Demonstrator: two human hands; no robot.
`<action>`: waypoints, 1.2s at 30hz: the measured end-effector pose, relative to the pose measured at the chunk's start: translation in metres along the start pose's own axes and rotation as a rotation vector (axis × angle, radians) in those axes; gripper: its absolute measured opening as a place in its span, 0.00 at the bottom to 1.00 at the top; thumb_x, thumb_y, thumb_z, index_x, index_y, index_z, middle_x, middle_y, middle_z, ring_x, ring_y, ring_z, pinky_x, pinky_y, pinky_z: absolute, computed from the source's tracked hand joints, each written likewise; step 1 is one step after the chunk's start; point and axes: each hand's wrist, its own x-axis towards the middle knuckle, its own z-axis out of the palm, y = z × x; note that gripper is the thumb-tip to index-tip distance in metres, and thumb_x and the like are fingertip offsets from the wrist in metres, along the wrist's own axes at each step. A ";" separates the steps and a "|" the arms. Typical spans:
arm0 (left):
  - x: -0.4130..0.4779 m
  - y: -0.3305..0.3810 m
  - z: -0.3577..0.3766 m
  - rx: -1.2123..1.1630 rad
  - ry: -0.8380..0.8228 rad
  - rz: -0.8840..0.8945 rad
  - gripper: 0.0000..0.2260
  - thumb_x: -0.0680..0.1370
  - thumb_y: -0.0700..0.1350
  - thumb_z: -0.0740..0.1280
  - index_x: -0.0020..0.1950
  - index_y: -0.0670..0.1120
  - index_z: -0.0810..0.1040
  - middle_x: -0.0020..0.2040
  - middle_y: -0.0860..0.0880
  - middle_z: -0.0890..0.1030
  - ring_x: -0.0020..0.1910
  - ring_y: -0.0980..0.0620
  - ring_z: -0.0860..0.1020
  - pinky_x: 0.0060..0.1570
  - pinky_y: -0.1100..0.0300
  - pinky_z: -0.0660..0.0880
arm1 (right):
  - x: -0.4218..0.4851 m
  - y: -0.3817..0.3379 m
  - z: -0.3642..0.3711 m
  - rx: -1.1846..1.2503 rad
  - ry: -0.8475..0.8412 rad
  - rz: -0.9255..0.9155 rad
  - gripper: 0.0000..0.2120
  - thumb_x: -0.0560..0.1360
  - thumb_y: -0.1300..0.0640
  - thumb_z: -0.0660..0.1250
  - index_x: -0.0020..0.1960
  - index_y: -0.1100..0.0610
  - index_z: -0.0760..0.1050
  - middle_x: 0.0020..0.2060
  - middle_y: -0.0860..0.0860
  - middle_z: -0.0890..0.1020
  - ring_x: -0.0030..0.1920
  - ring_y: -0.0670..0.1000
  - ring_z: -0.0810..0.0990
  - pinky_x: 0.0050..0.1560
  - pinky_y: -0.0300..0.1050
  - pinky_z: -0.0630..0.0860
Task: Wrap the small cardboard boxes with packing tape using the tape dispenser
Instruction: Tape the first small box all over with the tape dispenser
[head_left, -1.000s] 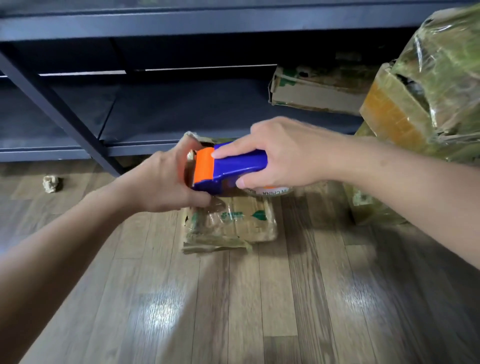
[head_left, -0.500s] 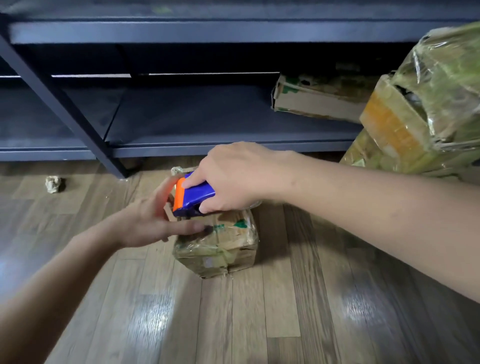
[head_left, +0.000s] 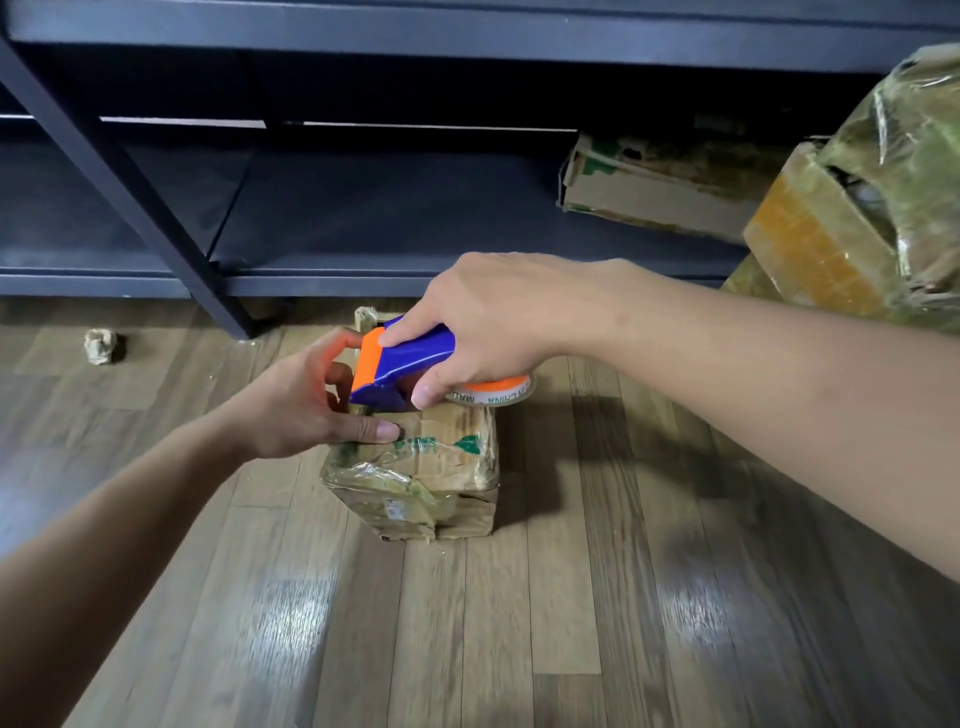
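Both hands at a taped box on the floor, centre of frame.

The right hand (head_left: 498, 322) is curled over the blue-and-orange tape dispenser (head_left: 410, 358), gripping it, with the tape roll (head_left: 493, 395) under the palm and the tool resting on top of the small cardboard box (head_left: 431, 467). The left hand (head_left: 306, 405) clasps the box's upper left edge, thumb pressed on top and fingers half curled beside the dispenser's orange end. The box stands on the wood floor (head_left: 519, 623) below a dark shelf (head_left: 415, 228). A crumpled paper ball (head_left: 102, 345) lies at left. A flat carton (head_left: 649, 187) and film-wrapped boxes (head_left: 857, 218) sit at upper right.
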 end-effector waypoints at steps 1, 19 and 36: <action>0.001 -0.002 0.000 0.006 -0.008 0.001 0.39 0.56 0.66 0.84 0.62 0.62 0.71 0.47 0.49 0.87 0.45 0.44 0.84 0.53 0.39 0.81 | -0.002 0.002 -0.001 0.006 -0.003 0.003 0.28 0.72 0.29 0.66 0.70 0.31 0.69 0.51 0.40 0.76 0.49 0.47 0.70 0.41 0.44 0.69; -0.011 0.031 0.020 0.904 0.059 -0.085 0.55 0.63 0.87 0.42 0.84 0.58 0.42 0.84 0.47 0.39 0.83 0.40 0.42 0.79 0.35 0.47 | -0.034 0.054 0.019 0.080 -0.006 0.057 0.29 0.69 0.25 0.65 0.69 0.29 0.69 0.39 0.33 0.71 0.48 0.46 0.72 0.45 0.46 0.70; -0.013 0.041 0.048 0.847 -0.081 0.010 0.59 0.62 0.86 0.36 0.84 0.50 0.35 0.83 0.56 0.34 0.80 0.57 0.32 0.81 0.39 0.43 | -0.044 0.066 0.021 0.149 0.020 0.061 0.30 0.70 0.27 0.66 0.71 0.28 0.66 0.39 0.29 0.68 0.43 0.37 0.70 0.38 0.38 0.64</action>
